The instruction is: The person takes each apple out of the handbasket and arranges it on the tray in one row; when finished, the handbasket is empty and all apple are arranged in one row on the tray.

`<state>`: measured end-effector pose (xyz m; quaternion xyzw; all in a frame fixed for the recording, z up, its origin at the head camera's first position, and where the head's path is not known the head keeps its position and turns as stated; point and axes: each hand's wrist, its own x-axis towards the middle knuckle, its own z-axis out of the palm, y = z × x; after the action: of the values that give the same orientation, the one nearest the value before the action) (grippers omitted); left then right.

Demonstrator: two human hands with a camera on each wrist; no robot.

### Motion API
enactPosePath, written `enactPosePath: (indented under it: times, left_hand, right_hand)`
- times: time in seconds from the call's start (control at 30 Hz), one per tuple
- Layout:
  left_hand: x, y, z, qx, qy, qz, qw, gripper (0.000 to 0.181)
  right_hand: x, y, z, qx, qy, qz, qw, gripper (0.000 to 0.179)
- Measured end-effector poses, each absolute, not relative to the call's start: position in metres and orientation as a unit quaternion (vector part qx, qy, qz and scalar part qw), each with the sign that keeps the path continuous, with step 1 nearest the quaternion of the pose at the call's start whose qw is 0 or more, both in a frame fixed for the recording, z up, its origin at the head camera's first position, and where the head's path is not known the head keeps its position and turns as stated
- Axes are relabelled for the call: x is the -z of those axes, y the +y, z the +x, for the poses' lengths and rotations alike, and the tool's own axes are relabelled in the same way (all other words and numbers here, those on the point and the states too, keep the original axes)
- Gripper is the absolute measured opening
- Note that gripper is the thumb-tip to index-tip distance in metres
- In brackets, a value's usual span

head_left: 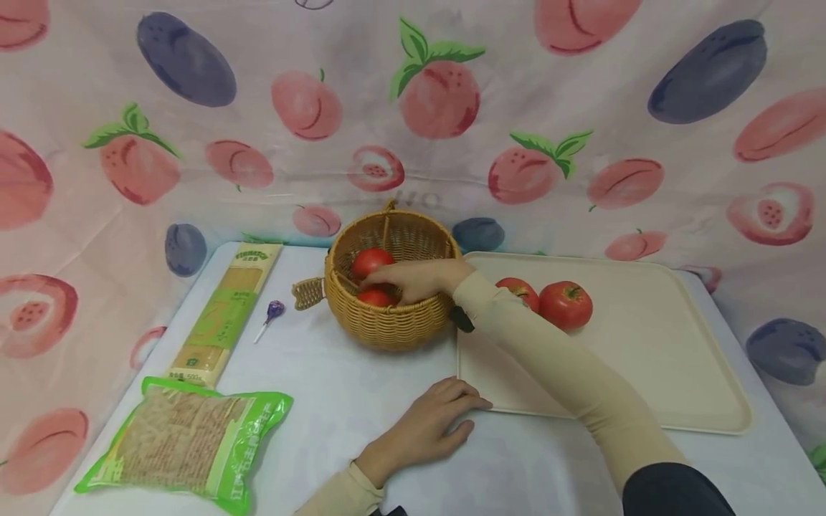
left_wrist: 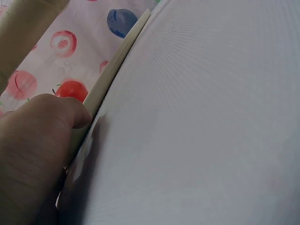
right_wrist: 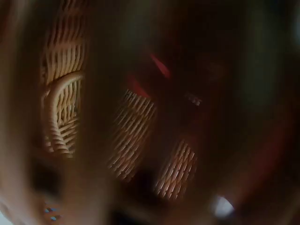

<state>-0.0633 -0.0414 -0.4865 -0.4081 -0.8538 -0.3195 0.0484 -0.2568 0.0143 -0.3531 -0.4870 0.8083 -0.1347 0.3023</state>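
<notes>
Lying apart, hands (head_left: 419,278) (head_left: 434,423) reach basket (head_left: 387,331) and tray (head_left: 635,340) edge

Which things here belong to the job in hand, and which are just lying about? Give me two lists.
Likely in the job:
- basket, right hand reaching inside
- red fruit in the basket
- red fruit on the tray
- tray, left hand at its near edge

Apparently lying about:
- long packet
- lollipop
- green-edged bag

Under the right hand (head_left: 422,279), a rough, woven-wicker basket (head_left: 387,328) holds smooth, glossy red fruit (head_left: 372,262), while beside the left hand (head_left: 439,423) lies a smooth, matt, plastic-looking tray (head_left: 645,351).
</notes>
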Motion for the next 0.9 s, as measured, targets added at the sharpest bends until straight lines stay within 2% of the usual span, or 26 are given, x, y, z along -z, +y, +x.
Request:
enactPosePath:
  times: [0.17, 0.3, 0.47, 0.7, 0.9]
  left_hand:
    - [0.487, -0.041, -0.063, 0.310, -0.854, -0.415, 0.056, 0.032]
    - [0.487, -0.041, -0.063, 0.301, -0.855, -0.417, 0.062, 0.033]
    - [0.487, -0.041, -0.064, 0.301, -0.856, -0.416, 0.061, 0.033]
    - [0.487, -0.042, -0.064, 0.303, -0.857, -0.413, 0.058, 0.033]
    - [0.487, -0.042, -0.064, 0.308, -0.855, -0.414, 0.056, 0.033]
  right_hand:
    - [0.355, 0.011, -0.254, 0.103, 0.813, -0.495, 0.288, 0.071]
    - [0.356, 0.010, -0.252, 0.085, 0.808, -0.520, 0.264, 0.069]
    - [0.356, 0.007, -0.251, 0.064, 0.813, -0.518, 0.258, 0.063]
    - [0.359, 0.003, -0.252, 0.073, 0.818, -0.511, 0.255, 0.042]
    - [0.358, 0.002, -0.252, 0.073, 0.820, -0.501, 0.267, 0.055]
